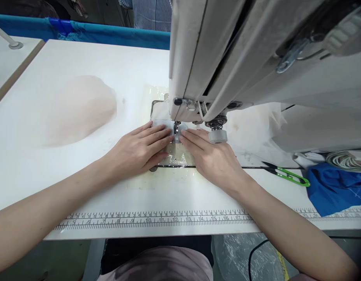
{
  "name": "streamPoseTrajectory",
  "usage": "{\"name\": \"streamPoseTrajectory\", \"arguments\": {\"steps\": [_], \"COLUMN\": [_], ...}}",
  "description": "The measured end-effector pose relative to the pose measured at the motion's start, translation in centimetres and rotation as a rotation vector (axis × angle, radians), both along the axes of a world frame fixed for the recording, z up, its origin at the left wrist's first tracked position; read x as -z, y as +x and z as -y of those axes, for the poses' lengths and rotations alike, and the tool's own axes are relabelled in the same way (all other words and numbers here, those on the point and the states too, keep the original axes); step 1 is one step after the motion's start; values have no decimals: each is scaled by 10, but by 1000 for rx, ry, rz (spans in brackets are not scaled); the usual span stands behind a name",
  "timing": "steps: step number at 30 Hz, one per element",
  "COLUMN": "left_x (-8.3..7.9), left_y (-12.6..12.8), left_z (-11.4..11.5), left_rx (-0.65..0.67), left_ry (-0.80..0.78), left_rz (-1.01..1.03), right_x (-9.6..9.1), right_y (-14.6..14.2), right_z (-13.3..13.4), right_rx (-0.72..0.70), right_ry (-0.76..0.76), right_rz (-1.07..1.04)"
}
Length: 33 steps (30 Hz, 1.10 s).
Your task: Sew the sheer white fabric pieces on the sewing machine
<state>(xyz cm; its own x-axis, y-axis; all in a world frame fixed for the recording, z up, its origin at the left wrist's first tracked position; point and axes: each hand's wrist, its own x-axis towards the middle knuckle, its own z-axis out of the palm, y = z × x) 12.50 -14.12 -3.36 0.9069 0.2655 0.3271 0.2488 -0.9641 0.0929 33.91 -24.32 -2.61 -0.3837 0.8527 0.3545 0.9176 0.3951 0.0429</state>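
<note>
1. The pale piece lies on the bed of the sewing machine, right by the presser foot; fingers and metal cover so much that it may be thin cloth or something stiffer.
2. The left hand rests palm down, its fingers straight and close together, tips on the piece just left of the foot; it presses rather than grips.
3. The right hand mirrors it from the other side, fingers extended and narrowly spaced, tips just beside the foot, thumb out of sight.
4. As to progress, placing looks done: the piece is at the foot and both hands flank it. No stitching can be made out, so any sewn share, and what is left, cannot be judged.
5. Room is tight at the fingertips, with the foot between the hands and the machine head overhanging the right one.
6. To the left, the white tabletop gives wide space, up to the blue cloth border at the back.
7. In front, the printed ruler strip runs along the near edge.
8. On the right, green-handled snips and a blue cloth take up space beyond the right forearm.
</note>
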Motion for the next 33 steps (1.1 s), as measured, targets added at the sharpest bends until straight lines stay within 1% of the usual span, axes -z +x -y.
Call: {"name": "streamPoseTrajectory", "arguments": {"steps": [4,9,16,22,33], "left_x": [0,0,1,0,1], "left_y": [0,1,1,1,1], "left_z": [0,0,0,0,-1], "left_rx": [5,-3,-3,-17,-18], "left_ry": [0,-32,-19,-41,-20], "left_rz": [4,10,4,6,14], "right_x": [0,0,2,2,4], "right_y": [-1,-1,0,-1,1], "right_z": [0,0,-1,-1,-1], "right_rx": [-4,17,21,32,19], "right_ry": [1,-41,-33,-61,-8], "right_rz": [-5,-34,-1,-9,20]}}
